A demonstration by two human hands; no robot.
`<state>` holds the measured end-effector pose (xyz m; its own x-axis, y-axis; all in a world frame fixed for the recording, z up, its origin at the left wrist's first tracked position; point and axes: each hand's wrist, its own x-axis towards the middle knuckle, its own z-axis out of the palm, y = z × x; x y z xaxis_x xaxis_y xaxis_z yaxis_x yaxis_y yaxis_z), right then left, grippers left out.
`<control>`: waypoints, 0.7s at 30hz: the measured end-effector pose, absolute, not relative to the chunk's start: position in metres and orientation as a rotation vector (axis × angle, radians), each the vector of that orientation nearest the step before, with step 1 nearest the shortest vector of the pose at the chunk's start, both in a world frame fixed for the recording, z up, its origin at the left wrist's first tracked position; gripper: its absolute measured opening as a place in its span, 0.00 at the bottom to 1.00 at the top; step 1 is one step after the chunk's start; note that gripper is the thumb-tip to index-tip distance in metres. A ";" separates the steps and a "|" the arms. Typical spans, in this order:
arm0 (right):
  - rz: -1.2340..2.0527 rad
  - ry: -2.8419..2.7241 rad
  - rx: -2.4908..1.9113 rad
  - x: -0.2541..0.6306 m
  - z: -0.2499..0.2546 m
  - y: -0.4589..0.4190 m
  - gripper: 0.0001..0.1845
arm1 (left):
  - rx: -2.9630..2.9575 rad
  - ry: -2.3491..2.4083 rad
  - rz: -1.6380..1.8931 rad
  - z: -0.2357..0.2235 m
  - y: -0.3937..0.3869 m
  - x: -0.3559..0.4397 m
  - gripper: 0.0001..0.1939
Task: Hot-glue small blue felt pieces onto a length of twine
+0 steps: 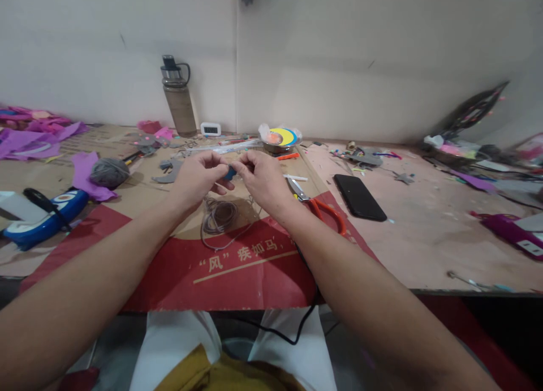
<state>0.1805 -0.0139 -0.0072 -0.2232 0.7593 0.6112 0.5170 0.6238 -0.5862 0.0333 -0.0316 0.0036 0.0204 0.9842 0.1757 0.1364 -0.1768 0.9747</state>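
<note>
Both hands meet over the middle of the cardboard sheet, fingertips almost touching. Between them shows a small blue piece (pixel 230 173), too small to name. My left hand (pixel 202 176) pinches it from one side, thumb and forefinger together. From the other side, my right hand (pixel 262 177) closes its thumb and fingertips on it. Below the hands lies a loose coil of thin grey cord (pixel 219 217). Scissors with orange handles (pixel 326 213) rest beside my right wrist, partly hidden by the forearm.
A black phone (pixel 360 197) lies to the right. Toward the wall stand a water bottle (pixel 180 105), a small digital clock (pixel 211 129) and a metal bowl (pixel 280 147). Grey yarn (pixel 109 172) and a blue-and-white device (pixel 46 218) are at left. A black cable (pixel 306 317) hangs over the edge.
</note>
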 end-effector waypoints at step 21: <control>0.383 -1.856 -1.016 0.181 -0.004 -0.017 0.11 | 1.388 1.131 1.248 0.002 -0.031 0.032 0.09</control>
<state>0.1810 -0.0166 -0.0043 -0.2020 0.7804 0.5918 0.4822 0.6051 -0.6335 0.0317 -0.0306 0.0019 0.0623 0.9871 0.1478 0.0506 -0.1510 0.9872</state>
